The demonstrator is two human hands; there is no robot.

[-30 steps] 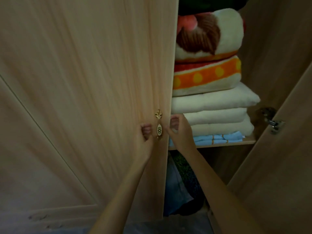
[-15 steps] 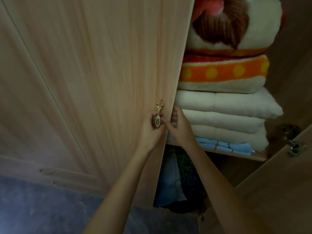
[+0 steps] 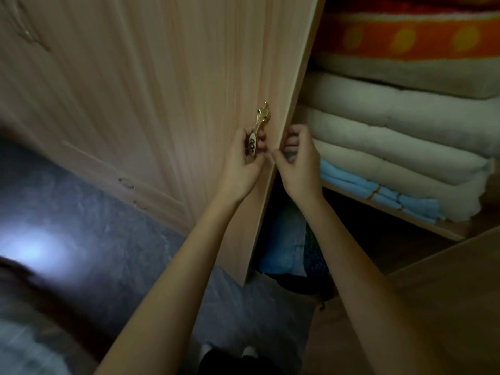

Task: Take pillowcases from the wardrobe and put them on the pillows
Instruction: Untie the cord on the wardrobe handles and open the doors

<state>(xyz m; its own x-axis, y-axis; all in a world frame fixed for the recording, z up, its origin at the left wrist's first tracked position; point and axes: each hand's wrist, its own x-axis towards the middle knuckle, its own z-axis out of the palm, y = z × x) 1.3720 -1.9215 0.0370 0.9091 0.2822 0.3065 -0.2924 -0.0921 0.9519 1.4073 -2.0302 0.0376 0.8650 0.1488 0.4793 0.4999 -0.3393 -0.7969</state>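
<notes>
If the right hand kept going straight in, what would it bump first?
Probably the cream blankets on the shelf. The right hand curls around the door edge, aimed at that stack, though depth is unclear.

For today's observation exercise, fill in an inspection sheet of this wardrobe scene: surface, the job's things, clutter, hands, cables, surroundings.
Surface: wooden shelf carrying a stack of folded linen.
Job's things: folded light blue cloths at the bottom of the stack, possibly pillowcases; no pillows seen.
Clutter: cream blankets above the blue cloths, orange dotted blanket on top; blue and dark fabrics below the shelf.
Hands: left hand gripping the gold door handle; right hand curled round the door edge.
Cables: nothing seen.
Surroundings: wardrobe door partly open, dark grey floor, dim light.
</notes>
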